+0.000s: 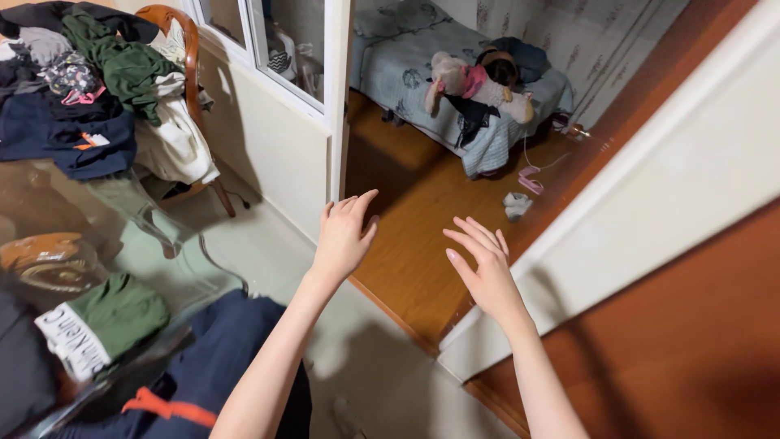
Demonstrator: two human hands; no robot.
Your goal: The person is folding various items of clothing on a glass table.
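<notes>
So, both hands up in mid-air, empty. Left hand [345, 236] spread open with fingers loose, hovering right in front of the white door frame [335, 97]. Right hand [485, 268] also open, fingers fanned out, floating over the wooden floor [414, 244] at the doorway, close to the edge of the brown door [682, 325]. Not touching anything, either of them.

Off to the left: glass bench [122, 244] with a folded green garment [106, 321] on it, dark blue clothing with an orange strap [195, 382] draped at its near edge. Behind that, wooden chair [183, 49] buried under a heap of clothes [73, 89].

Through the doorway: bed [422, 73] with a greyish patterned cover, plush toy [479, 85] lying on it beside some dark stuff. Small light-coloured sock [516, 205] on the floor near the bed, plus a pink cord [530, 177] just beside it.
</notes>
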